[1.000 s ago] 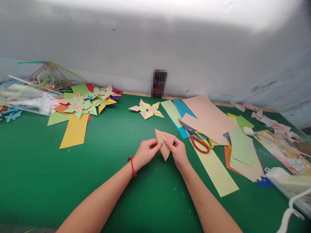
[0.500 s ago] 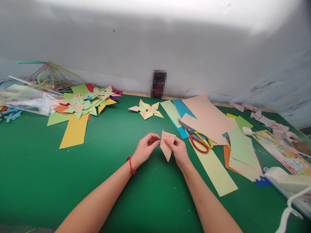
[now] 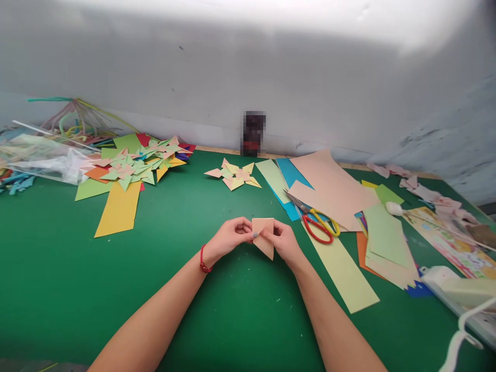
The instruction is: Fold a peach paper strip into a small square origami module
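A small folded piece of pale pink paper (image 3: 263, 226), with a square top and a point at the lower right, is held between both hands above the green table. My left hand (image 3: 231, 236) pinches its left edge, the thumb pressed on the front face. From the right, my right hand (image 3: 285, 243) grips the opposite edge with the thumb over the front. The fingers behind the paper are partly hidden. Beyond the hands lies a pink and yellow folded paper star (image 3: 236, 174). Scissors (image 3: 318, 225) with red and yellow handles rest to the right of my right hand.
Folded paper stars (image 3: 132, 168) pile up at the back left, beside a yellow strip (image 3: 118, 209) and a clear plastic bag (image 3: 58, 163). Pink sheets (image 3: 329, 186), a pale yellow strip (image 3: 344, 268) and green paper (image 3: 387, 232) spread across the right. A white cable (image 3: 461, 330) hangs at the lower right.
The folded paper has turned in my hands, its point shifting from straight down to the lower right. My left thumb now lies on its front face.
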The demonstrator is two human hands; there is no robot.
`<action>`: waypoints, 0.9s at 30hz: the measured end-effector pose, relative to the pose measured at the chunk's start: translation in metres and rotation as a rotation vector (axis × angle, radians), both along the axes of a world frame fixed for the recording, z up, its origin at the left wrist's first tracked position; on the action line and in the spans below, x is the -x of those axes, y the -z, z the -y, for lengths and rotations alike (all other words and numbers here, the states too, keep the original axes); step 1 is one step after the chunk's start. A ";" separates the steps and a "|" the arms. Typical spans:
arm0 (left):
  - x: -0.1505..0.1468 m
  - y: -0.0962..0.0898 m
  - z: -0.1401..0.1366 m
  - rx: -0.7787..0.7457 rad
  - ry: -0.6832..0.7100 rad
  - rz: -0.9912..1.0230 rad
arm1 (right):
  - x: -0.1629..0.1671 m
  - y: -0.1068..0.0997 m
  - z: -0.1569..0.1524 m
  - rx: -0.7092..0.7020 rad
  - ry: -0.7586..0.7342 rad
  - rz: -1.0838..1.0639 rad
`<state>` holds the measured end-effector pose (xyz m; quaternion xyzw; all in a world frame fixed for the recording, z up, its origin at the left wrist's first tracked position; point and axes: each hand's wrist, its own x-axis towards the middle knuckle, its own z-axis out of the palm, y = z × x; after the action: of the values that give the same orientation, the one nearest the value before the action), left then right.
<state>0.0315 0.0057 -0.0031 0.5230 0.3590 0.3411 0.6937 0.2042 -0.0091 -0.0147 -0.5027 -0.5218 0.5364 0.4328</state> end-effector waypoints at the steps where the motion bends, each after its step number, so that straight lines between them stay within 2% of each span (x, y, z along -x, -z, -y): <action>1: 0.000 0.000 0.000 0.000 -0.005 -0.011 | 0.000 0.000 0.000 -0.005 -0.005 0.021; 6: -0.002 0.002 0.000 -0.027 -0.051 -0.027 | 0.001 0.003 -0.004 -0.019 0.017 0.042; 9: -0.003 0.004 0.000 -0.043 -0.078 -0.026 | 0.004 0.006 -0.004 0.018 0.095 -0.040; 12: -0.003 0.006 0.000 -0.064 -0.107 -0.034 | 0.006 0.005 -0.003 0.038 0.090 -0.135; 16: -0.002 0.009 0.000 -0.104 -0.109 -0.049 | 0.009 0.004 -0.002 -0.069 0.102 0.036; 19: -0.003 0.010 0.001 -0.133 -0.102 -0.079 | 0.011 0.004 -0.001 -0.098 0.118 0.136; 27: -0.003 0.003 0.001 -0.242 -0.222 -0.173 | 0.012 0.002 0.000 -0.075 0.022 0.121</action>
<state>0.0346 0.0052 -0.0059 0.5871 0.4292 0.4099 0.5505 0.1920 -0.0088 -0.0172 -0.5235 -0.5613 0.4800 0.4249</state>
